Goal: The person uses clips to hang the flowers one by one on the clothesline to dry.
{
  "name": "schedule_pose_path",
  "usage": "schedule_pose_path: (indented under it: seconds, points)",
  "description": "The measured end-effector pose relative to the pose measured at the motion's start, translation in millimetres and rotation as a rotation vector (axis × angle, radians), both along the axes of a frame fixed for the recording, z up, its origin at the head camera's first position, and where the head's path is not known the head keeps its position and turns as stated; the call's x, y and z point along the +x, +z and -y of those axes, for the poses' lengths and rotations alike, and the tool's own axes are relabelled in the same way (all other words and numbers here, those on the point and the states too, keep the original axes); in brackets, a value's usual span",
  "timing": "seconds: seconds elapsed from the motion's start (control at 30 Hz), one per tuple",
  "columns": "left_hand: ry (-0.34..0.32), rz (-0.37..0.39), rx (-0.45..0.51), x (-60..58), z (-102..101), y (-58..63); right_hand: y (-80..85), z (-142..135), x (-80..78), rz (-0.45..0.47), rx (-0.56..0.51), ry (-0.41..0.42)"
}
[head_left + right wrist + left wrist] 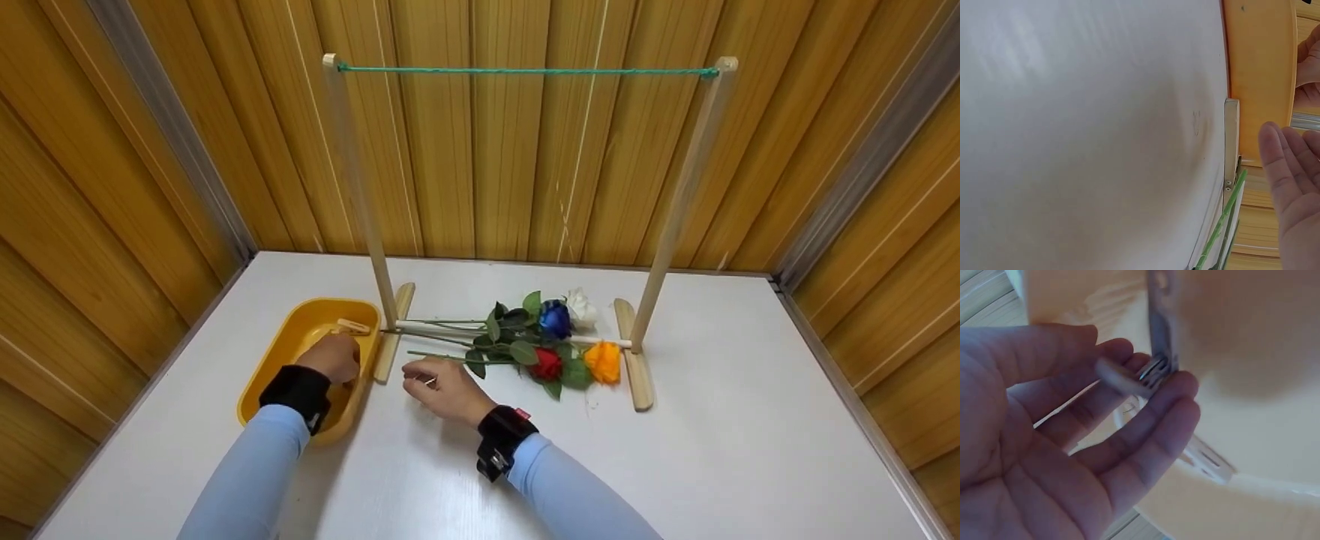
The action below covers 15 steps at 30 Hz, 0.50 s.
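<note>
My left hand (330, 358) reaches down into a yellow plastic tray (253, 379). In the left wrist view, its curled fingers hold a wooden clothespin (1159, 337) with a metal spring. Another clothespin (1207, 461) lies beyond the fingertips, and a clothespin (354, 326) shows at the tray's far end in the head view. Above the white table, near the flower stems, my right hand (450, 390) hovers with loosely bent fingers and nothing between them. Roses lie to its right: red (546, 364), orange (602, 363), blue (556, 319) and white (581, 307).
Behind the hands stands a wooden frame with a left post (360, 195) and a right post (682, 202). A green string (525, 71) spans their tops. The feet (639, 379) rest on the white table (750, 420). Wood-patterned walls (502, 165) enclose the back and sides.
</note>
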<state>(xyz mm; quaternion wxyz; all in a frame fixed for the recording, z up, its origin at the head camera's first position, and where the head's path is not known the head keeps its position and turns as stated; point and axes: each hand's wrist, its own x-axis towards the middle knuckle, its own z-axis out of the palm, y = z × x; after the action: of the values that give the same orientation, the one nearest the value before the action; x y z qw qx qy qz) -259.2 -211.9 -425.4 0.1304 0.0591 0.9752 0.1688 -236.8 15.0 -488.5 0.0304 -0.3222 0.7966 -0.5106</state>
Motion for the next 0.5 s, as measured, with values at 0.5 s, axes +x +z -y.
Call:
schedule_pose_path:
  seconds: [0.5]
  points:
    - [-0.057, -0.184, 0.261, 10.5, -29, 43.0, 4.7, -16, -2.0, -0.039, -0.057, -0.017]
